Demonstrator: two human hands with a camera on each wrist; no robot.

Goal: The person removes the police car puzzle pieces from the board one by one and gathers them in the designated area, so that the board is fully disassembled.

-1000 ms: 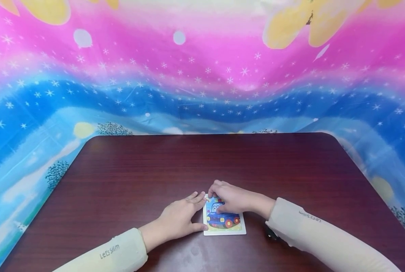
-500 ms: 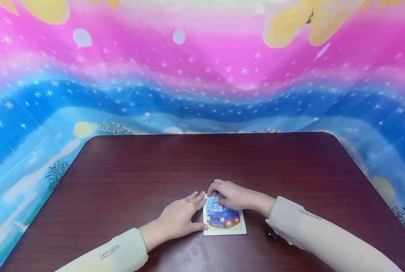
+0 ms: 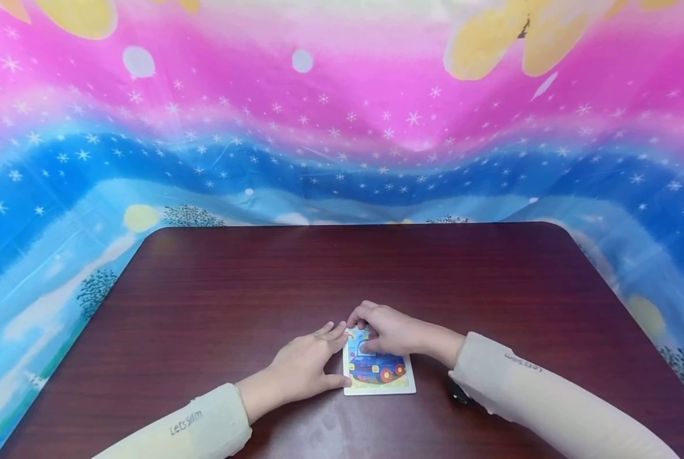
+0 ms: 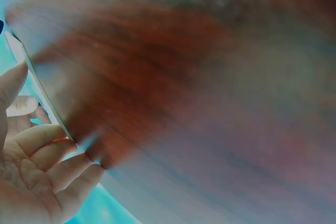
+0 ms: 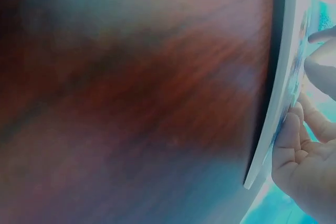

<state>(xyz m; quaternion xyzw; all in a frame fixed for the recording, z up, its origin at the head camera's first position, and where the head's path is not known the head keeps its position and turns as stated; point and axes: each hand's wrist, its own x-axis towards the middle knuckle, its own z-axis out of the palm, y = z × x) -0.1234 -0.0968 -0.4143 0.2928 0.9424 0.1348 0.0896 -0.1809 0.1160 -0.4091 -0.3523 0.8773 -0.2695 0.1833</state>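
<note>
A small white-bordered picture board [image 3: 380, 391] with a blue cartoon car lies flat near the front of the table. My left hand [image 3: 296, 370] rests along its left edge, thumb near the front corner and fingers at the far corner. Over its upper part bends my right hand [image 3: 393, 328], fingertips by the far edge and thumb down on the car's window. In the right wrist view the right hand [image 5: 302, 156] has bent fingers against the picture face, and the board's thick pale edge [image 5: 286, 66] shows. The left wrist view shows the left hand [image 4: 42, 177] with fingertips along the board's side.
The dark reddish-brown table [image 3: 261, 274] has rounded far corners. Behind it hangs a pink and blue printed cloth [image 3: 342, 140] that also runs down both sides. A small black object [image 3: 460, 394] shows beneath the right cuff.
My right thumb lifts off the car's eyes, then comes back over them, while the right fingers shift slightly left along the far edge. The left hand and the board stay in place.
</note>
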